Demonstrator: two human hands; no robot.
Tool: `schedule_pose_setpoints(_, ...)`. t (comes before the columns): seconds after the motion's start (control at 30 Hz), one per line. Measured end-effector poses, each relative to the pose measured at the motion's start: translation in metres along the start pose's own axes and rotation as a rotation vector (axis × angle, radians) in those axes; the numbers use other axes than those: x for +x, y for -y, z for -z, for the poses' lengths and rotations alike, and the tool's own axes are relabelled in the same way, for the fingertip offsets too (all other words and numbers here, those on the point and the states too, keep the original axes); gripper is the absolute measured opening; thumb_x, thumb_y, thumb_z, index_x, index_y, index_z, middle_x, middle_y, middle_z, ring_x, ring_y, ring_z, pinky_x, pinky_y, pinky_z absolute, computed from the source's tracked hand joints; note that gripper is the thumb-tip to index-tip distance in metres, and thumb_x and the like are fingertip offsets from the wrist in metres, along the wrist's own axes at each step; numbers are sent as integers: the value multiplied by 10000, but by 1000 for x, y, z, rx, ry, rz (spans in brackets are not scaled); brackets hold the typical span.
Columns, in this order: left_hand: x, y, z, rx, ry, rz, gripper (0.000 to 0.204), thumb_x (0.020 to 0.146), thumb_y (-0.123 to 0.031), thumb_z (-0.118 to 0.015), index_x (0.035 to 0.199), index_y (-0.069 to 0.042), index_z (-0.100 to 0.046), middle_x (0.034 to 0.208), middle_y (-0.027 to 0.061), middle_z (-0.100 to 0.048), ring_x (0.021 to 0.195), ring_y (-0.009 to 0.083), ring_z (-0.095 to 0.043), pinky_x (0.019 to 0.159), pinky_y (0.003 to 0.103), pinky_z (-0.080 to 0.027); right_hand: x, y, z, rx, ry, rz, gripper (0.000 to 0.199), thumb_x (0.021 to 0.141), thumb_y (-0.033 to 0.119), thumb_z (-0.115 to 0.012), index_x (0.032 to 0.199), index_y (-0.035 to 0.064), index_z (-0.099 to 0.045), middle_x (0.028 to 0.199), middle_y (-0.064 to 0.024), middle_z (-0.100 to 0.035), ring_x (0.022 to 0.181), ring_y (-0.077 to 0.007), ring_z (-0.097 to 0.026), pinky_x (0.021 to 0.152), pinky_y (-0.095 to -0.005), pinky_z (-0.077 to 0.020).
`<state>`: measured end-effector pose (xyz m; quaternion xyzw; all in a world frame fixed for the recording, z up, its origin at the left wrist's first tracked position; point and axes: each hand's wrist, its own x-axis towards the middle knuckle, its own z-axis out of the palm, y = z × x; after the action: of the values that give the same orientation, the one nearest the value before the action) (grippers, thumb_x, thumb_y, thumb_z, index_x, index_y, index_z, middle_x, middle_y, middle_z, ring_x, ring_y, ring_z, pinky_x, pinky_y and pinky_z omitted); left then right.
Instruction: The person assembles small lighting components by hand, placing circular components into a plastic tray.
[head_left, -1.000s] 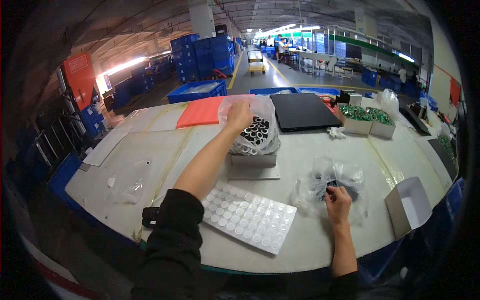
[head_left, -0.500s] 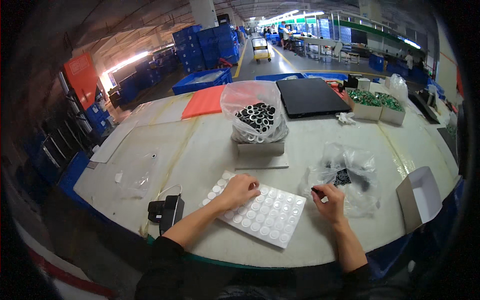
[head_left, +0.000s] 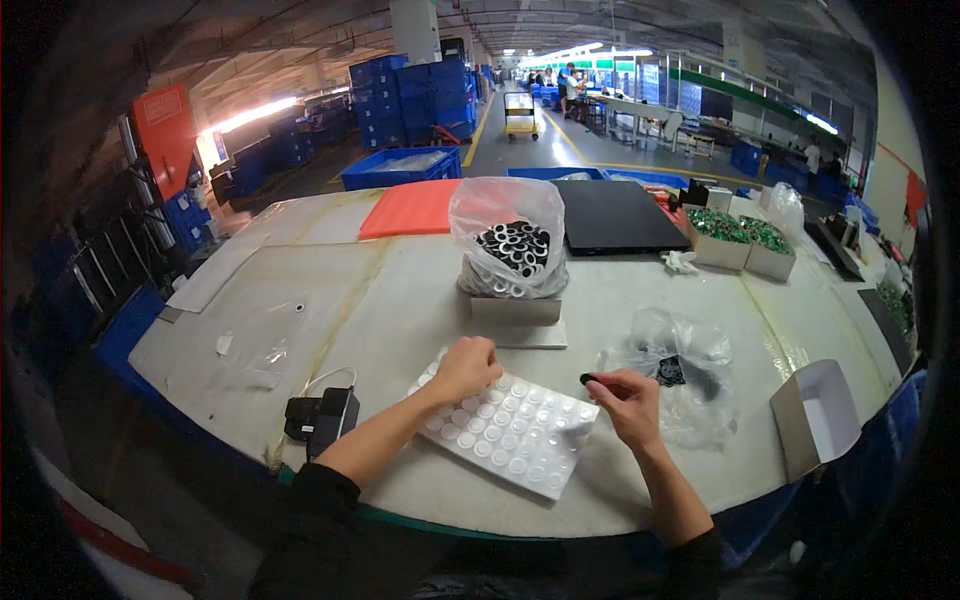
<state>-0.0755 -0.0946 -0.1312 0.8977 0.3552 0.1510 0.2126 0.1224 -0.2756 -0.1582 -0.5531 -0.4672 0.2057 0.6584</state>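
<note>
A white blister tray (head_left: 520,440) with rows of round pockets lies on the table in front of me. My left hand (head_left: 466,368) rests as a loose fist on the tray's far left corner; whether it holds anything is hidden. My right hand (head_left: 625,400) hovers just right of the tray, fingers pinched on a small black ring (head_left: 588,379). Behind it lies a crumpled clear bag (head_left: 672,375) holding dark parts. Farther back, a clear bag of black and silver rings (head_left: 510,255) sits on a small box (head_left: 516,310).
A black device with a white cable (head_left: 322,418) lies left of the tray. An open white box (head_left: 818,415) stands at the right edge. A black sheet (head_left: 612,215), an orange sheet (head_left: 415,208) and boxes of green parts (head_left: 740,240) sit at the back. Blue crates (head_left: 400,165) lie beyond.
My left arm drew back from the bag of rings to the tray and now rests fisted on its corner. My right hand left the crumpled bag and moved toward the tray with a ring.
</note>
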Motion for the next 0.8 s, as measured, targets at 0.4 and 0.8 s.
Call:
schedule_pose_setpoints(0.4, -50, -31, -39, -970, -92, -25, 144, 846, -83, -645, 949, 17, -653, 932, 99, -674, 801, 139, -651, 694, 232, -501, -17, -15, -33, 303, 169, -403, 229, 866, 105, -641, 981, -93, -651, 831, -146, -679, 733, -172, -665, 663, -269, -561)
schedule_pose_setpoints(0.8, -54, -38, -71, -965, -158, -2, 103, 825, -51, -659, 918, -7, -669, 845, 78, -667, 767, 134, -639, 697, 248, -508, -23, -23, -35, 333, 207, -365, 203, 894, 76, -586, 990, -93, -645, 857, -142, -674, 780, -177, -664, 695, -277, -563)
